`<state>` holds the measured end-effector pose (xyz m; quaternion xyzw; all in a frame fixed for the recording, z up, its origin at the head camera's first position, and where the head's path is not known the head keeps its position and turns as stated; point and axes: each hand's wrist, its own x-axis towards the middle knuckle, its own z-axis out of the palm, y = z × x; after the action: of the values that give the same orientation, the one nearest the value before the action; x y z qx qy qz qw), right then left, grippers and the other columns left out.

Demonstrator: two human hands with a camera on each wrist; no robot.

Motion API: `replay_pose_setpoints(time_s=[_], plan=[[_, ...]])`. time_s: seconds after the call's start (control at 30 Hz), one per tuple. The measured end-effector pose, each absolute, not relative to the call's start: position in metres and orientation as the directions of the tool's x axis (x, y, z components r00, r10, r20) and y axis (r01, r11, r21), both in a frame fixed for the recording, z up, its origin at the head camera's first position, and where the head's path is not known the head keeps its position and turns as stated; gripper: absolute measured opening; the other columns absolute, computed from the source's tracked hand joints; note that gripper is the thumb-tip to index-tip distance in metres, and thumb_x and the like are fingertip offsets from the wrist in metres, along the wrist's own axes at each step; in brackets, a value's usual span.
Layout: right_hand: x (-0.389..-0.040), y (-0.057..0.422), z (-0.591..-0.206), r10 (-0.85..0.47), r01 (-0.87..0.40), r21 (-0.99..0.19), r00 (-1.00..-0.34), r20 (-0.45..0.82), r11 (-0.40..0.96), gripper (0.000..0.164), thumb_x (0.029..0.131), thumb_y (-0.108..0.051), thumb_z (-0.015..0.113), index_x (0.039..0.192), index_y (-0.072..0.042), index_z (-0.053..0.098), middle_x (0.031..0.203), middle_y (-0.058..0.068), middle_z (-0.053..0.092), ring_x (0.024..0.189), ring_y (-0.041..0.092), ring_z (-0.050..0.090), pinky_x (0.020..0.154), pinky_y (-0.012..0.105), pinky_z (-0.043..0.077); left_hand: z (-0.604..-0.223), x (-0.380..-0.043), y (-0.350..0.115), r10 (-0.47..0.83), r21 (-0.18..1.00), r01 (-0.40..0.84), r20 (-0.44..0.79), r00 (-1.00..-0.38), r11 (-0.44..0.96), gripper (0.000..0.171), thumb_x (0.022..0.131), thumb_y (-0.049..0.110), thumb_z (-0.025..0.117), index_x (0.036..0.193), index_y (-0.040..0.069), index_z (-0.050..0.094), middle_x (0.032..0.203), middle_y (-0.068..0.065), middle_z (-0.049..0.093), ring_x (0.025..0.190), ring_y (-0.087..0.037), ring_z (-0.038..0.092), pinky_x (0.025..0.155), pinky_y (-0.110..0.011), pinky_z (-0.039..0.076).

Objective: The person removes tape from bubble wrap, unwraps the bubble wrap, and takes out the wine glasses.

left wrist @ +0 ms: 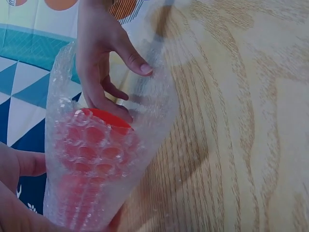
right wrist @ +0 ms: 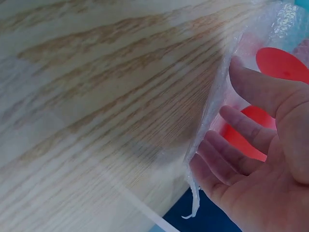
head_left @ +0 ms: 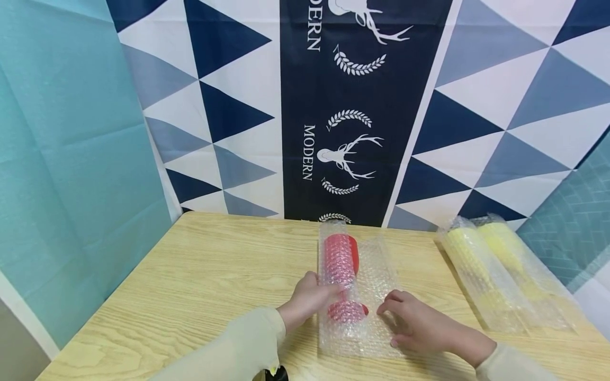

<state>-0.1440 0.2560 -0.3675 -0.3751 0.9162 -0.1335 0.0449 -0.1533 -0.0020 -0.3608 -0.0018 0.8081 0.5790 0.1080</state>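
Note:
On the wooden table, a sheet of bubble wrap (head_left: 381, 272) partly covers a red goblet-shaped thing (head_left: 339, 259), with a wide cylinder at the far end, a narrower neck and a flared round end nearer me. My left hand (head_left: 310, 299) holds it from the left, thumb across the wrapped neck; its other fingers are mostly hidden. My right hand (head_left: 421, 323) is at the wrap's loose right side. In the right wrist view, its fingers (right wrist: 229, 157) are loosely bent and touch the wrap's edge, without a visible pinch. The red round end (left wrist: 108, 118) shows uncovered at its rim.
Two yellow things (head_left: 469, 259) in bubble wrap lie side by side at the table's right. A patterned cloth (head_left: 233, 106) hangs behind the table (head_left: 229, 264), and a teal cloth (head_left: 81, 132) hangs at the left. Something small and black (head_left: 276, 373) shows at the front edge.

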Motion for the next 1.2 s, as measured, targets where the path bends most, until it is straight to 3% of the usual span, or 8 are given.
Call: replay_pose_setpoints(time_s=[0.2,0.37,0.53,0.7,0.83,0.97,1.1,1.2], plan=[[-0.147,0.257,-0.37,-0.719,-0.705,-0.273,-0.692,0.061,0.655,0.043,0.075,-0.027,0.084,0.11,-0.016,0.062,0.108,-0.001,0.06,0.093,0.008,0.056,0.077,0.029,0.053,-0.355,-0.156,0.001,0.074,0.926,-0.046,-0.08,-0.994,0.375,0.069,0.08,0.027,0.075,0.132,-0.007,0.046,0.129,-0.023,0.056,0.119,-0.037,0.056,0.102,-0.053,0.048],[-0.149,0.258,-0.369,-0.703,-0.678,-0.306,-0.71,0.039,0.668,0.043,0.074,-0.026,0.084,0.11,-0.017,0.063,0.107,-0.002,0.06,0.09,0.003,0.051,0.073,0.024,0.05,-0.352,-0.156,0.005,0.084,0.921,0.01,-0.025,-0.996,0.391,0.074,0.08,0.023,0.074,0.139,-0.007,0.041,0.137,-0.023,0.049,0.123,-0.038,0.053,0.106,-0.053,0.046],[-0.151,0.258,-0.37,-0.693,-0.658,-0.337,-0.721,0.024,0.673,0.044,0.073,-0.027,0.085,0.111,-0.018,0.064,0.106,-0.004,0.059,0.086,0.0,0.046,0.069,0.02,0.045,-0.347,-0.158,0.011,0.145,0.89,0.141,0.086,-0.986,0.434,0.074,0.081,0.019,0.072,0.143,-0.005,0.039,0.141,-0.02,0.046,0.124,-0.034,0.053,0.107,-0.05,0.047],[-0.151,0.258,-0.374,-0.726,-0.72,-0.301,-0.678,0.114,0.625,0.049,0.07,-0.025,0.087,0.111,-0.012,0.065,0.102,-0.004,0.058,0.084,0.001,0.046,0.068,0.02,0.045,-0.338,-0.159,0.017,0.27,0.769,0.301,0.172,-0.947,0.564,0.066,0.084,0.024,0.072,0.14,0.0,0.045,0.137,-0.012,0.052,0.12,-0.023,0.056,0.103,-0.04,0.051],[-0.152,0.258,-0.377,-0.749,-0.768,-0.245,-0.636,0.184,0.592,0.053,0.068,-0.025,0.088,0.112,-0.008,0.064,0.102,-0.003,0.059,0.086,0.004,0.049,0.07,0.023,0.047,-0.331,-0.159,0.019,0.46,0.584,0.48,0.197,-0.866,0.654,0.059,0.087,0.031,0.071,0.136,0.007,0.05,0.136,-0.004,0.055,0.121,-0.015,0.055,0.102,-0.029,0.051],[-0.151,0.258,-0.378,-0.742,-0.765,-0.248,-0.641,0.195,0.595,0.054,0.067,-0.022,0.088,0.114,-0.009,0.065,0.102,-0.006,0.059,0.088,0.001,0.048,0.072,0.024,0.048,-0.328,-0.158,0.019,0.668,0.363,0.691,0.209,-0.714,0.625,0.043,0.089,0.027,0.068,0.126,0.008,0.057,0.126,0.0,0.061,0.115,-0.01,0.055,0.101,-0.019,0.049],[-0.15,0.256,-0.376,-0.739,-0.759,-0.273,-0.646,0.194,0.591,0.053,0.065,-0.017,0.087,0.113,-0.012,0.066,0.1,-0.009,0.059,0.087,-0.002,0.046,0.071,0.021,0.046,-0.328,-0.157,0.017,0.779,0.191,0.796,0.175,-0.603,0.574,0.026,0.085,0.018,0.066,0.11,0.011,0.064,0.103,0.003,0.066,0.093,-0.005,0.056,0.088,-0.012,0.049],[-0.149,0.256,-0.374,-0.721,-0.724,-0.302,-0.678,0.143,0.62,0.052,0.067,-0.018,0.087,0.114,-0.012,0.065,0.102,-0.009,0.059,0.087,-0.003,0.045,0.071,0.021,0.045,-0.332,-0.157,0.015,0.806,0.063,0.82,0.154,-0.572,0.569,0.021,0.084,0.018,0.067,0.104,0.013,0.065,0.095,0.006,0.065,0.085,-0.004,0.056,0.083,-0.012,0.048]])
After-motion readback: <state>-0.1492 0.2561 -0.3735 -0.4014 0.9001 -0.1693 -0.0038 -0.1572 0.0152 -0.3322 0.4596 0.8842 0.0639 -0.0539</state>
